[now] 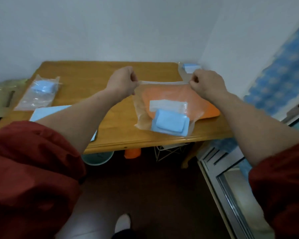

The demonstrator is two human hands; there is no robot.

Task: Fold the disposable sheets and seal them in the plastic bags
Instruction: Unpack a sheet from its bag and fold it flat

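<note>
As left hand (123, 81) and right hand (206, 84) pinch the plastic bag (142, 102) by its mouth, the folded sheet (169, 122) below the fingers awaits sealing.

Dim, cool, even light; the floor (154, 195) under the counter (86, 78) is almost black and shadows are soft. A faint sheen lies on the plastic bag (167, 94). Everything is slightly smeared, the red sleeves (33, 169) most. Wide-angle bending curves the counter's near edge.
</note>
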